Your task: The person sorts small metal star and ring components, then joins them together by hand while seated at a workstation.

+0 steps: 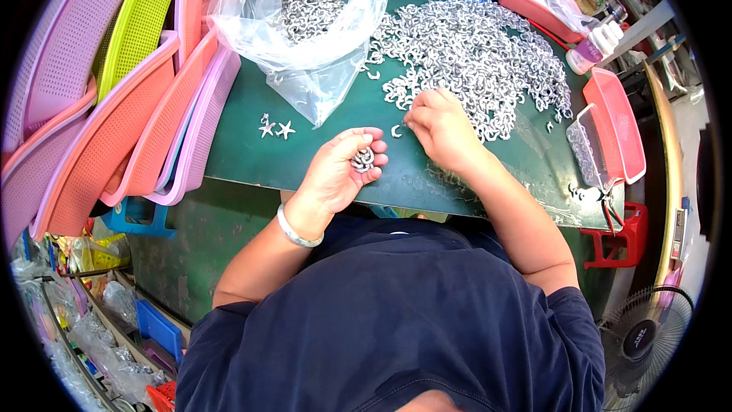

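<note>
Left hand [341,172]: curled round silver C-shaped links [363,159]. Right hand [444,130]: fingertips pinched, contents I cannot tell, by the link pile [480,61]. Loose link [396,131]: just left of those fingertips, right hand nearer.

Metal pcs [363,159] in L hand [332,173] part. hidden, R hand [444,131] contents unclear.

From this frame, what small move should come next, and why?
Probably the right hand should pick up the lone curved piece: it lies just beside that hand, apart from the pile, and the left hand cups similar-looking metal pieces. Whether the right hand holds anything is unclear.
</note>
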A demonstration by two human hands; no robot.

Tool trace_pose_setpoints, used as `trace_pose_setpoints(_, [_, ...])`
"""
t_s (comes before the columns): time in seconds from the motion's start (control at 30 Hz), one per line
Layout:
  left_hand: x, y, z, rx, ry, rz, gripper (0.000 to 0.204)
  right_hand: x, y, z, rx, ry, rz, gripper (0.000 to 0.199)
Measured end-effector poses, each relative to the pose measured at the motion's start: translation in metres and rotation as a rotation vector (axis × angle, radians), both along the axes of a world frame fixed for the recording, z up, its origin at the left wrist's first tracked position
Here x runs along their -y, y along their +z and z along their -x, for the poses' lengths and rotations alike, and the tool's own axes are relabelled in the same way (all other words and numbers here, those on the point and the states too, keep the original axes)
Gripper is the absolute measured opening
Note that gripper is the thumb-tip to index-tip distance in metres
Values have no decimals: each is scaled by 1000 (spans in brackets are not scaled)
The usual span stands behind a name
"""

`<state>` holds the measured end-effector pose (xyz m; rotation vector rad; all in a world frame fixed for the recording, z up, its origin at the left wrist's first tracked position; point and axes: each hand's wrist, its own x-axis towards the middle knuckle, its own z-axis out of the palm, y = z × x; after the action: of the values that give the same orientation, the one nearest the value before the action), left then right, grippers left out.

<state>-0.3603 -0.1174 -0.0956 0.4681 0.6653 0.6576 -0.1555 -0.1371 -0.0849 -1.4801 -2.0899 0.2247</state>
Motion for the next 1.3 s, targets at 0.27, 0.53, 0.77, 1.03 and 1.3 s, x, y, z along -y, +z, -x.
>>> trace_pose_setpoints(0.27, [1, 9, -12, -22, -55, -34, 15, 11, 25, 17, -901, -26, 613, 13])
trace_pose_setpoints(0.53, [0, 9, -13, -107, -72, -44, 16, 14, 18, 22, -775, -44, 536, 15])
trace_pose_setpoints(0.77, [-1, 6, -13, -45, -43, 73, 16, 18, 18, 19, -688, -6, 369, 13])
trace_pose_setpoints(1.03, [-3, -5, -16, -35, -81, 55, 21, 9, 11, 17, -389, 146, 14, 5])
trace_pose_setpoints(1.3, [-16, 15, -15, 49, -89, -46, 13, 13, 17, 10, -367, 66, -122, 15])
